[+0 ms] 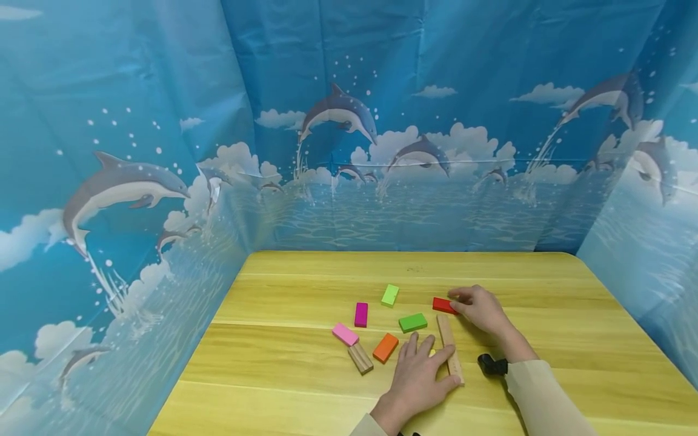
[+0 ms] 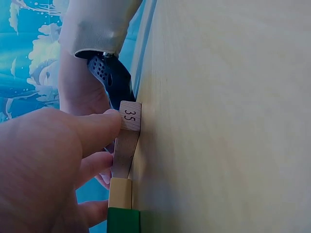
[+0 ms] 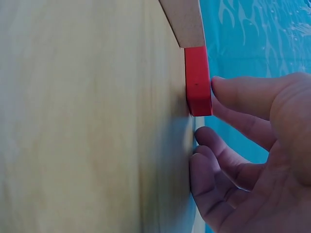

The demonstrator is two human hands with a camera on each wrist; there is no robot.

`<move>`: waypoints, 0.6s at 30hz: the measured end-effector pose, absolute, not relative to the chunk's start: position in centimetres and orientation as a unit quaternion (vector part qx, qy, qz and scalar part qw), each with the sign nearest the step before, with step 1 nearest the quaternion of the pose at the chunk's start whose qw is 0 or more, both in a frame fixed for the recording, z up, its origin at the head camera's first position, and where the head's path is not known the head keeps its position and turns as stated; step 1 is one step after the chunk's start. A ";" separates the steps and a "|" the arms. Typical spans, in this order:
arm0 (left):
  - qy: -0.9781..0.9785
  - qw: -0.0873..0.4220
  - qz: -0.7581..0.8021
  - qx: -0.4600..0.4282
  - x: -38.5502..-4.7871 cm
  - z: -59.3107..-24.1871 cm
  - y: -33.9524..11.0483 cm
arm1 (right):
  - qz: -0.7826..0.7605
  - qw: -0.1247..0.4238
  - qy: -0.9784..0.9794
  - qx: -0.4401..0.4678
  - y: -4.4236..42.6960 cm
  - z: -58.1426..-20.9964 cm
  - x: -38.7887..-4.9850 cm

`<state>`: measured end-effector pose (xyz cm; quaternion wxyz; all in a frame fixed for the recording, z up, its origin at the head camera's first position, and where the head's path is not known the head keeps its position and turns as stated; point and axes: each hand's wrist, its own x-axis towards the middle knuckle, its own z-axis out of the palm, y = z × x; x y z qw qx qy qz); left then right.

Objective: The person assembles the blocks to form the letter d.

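Note:
My left hand (image 1: pixel 417 378) lies spread over the near part of a long wooden block (image 1: pixel 445 330). In the left wrist view its thumb rests on the top of the wooden block (image 2: pixel 130 116), beside the printed number. Over at the red block (image 1: pixel 444 305), my right hand (image 1: pixel 482 312) has its thumb at the right end. The right wrist view shows that thumb against the upper edge of the red block (image 3: pixel 198 82), with the index fingertip partly hidden behind it and the other fingers loosely bent. A yellow piece (image 1: pixel 432 353) is mostly covered by the left fingers.
Green (image 1: pixel 412 322), lime (image 1: pixel 389 295), magenta (image 1: pixel 361 315), pink (image 1: pixel 345 334) and orange (image 1: pixel 385 348) blocks lie on the table (image 1: pixel 262 363). A grooved wooden piece (image 1: pixel 360 358) sits near the pink one. A dolphin-print curtain (image 1: pixel 338 212) stands behind the table.

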<state>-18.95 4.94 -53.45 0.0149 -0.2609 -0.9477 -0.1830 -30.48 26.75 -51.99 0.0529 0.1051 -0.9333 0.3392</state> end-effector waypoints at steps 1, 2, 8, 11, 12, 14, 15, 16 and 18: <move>-0.948 0.014 -0.183 -0.260 -18.9 -53.4 5.0 | 0.338 0.052 -0.934 0.105 26.8 -52.0 -30.4; -0.948 0.014 -0.183 -0.259 -18.9 -53.4 5.0 | 0.336 0.050 -0.934 0.106 26.8 -52.0 -30.4; -0.950 0.009 -0.183 -0.254 -18.8 -53.3 5.2 | 0.326 0.039 -0.938 0.113 26.8 -51.9 -30.3; -0.950 0.006 -0.183 -0.254 -18.9 -53.3 5.2 | 0.317 0.035 -0.941 0.115 26.8 -51.9 -30.3; -0.950 0.005 -0.183 -0.254 -18.9 -53.3 5.2 | 0.313 0.035 -0.942 0.116 26.7 -51.9 -30.3; -0.949 0.005 -0.184 -0.254 -18.9 -53.3 5.2 | 0.309 0.036 -0.943 0.119 26.7 -51.9 -30.3; -0.949 0.006 -0.184 -0.255 -18.9 -53.3 5.2 | 0.307 0.037 -0.943 0.119 26.6 -51.8 -30.3; -0.949 0.006 -0.184 -0.255 -18.9 -53.3 5.2 | 0.307 0.038 -0.943 0.120 26.6 -51.8 -30.3; -0.949 0.008 -0.184 -0.256 -18.9 -53.3 5.2 | 0.306 0.041 -0.943 0.121 26.5 -51.8 -30.3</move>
